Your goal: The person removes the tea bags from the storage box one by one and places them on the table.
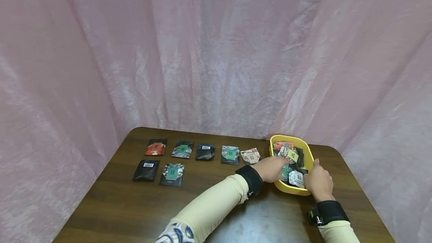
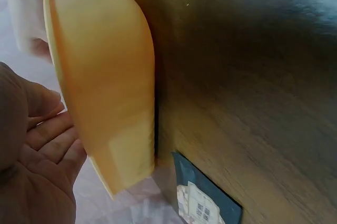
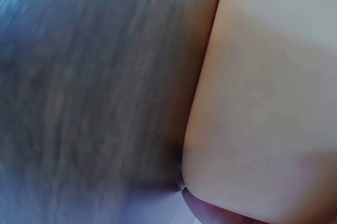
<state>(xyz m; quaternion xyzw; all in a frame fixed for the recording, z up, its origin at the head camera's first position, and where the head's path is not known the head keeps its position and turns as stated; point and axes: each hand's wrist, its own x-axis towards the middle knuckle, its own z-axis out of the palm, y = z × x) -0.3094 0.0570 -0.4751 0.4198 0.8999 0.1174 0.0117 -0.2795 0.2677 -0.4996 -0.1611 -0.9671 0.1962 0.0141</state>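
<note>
A yellow plastic basket [image 1: 307, 155] stands at the table's right side, with several small dark sachets [image 1: 296, 178] in it bearing green, white, yellow and red labels. My left hand [image 1: 272, 168] reaches over its left rim, fingers above the sachets. In the left wrist view that hand's thumb and index fingertip come close together beside the basket wall [image 2: 110, 71]; I cannot tell whether they pinch a sachet. The right hand [image 1: 320, 182] grips the basket's right rim, thumb up along the edge. The right wrist view shows mostly the blurred basket wall [image 3: 263, 92].
Across the back of the brown table [image 1: 131, 205] lie several sachets in a row, among them a red-labelled one [image 1: 156, 147] and a pale one [image 1: 251, 156] near the basket. In front at left are a black sachet [image 1: 146, 170] and a green-labelled one [image 1: 172, 174]. Behind hangs a pink curtain [image 1: 202, 55].
</note>
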